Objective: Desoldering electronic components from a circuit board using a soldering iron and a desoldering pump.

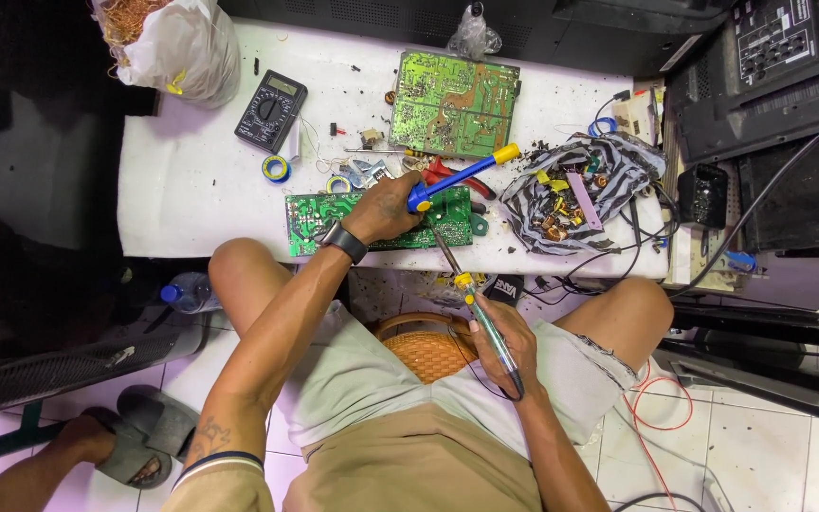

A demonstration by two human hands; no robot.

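My left hand grips a blue-and-yellow desoldering pump over a small green circuit board lying at the table's near edge. My right hand holds a soldering iron by its handle, above my lap; its metal tip points up toward the board's right end. A larger green circuit board lies farther back on the white table. A black wristband sits on my left wrist.
A black multimeter and blue tape roll lie left of the boards. A striped cloth holds several small parts at right. A white bag of copper wire stands back left. Black electronics and cables crowd the right.
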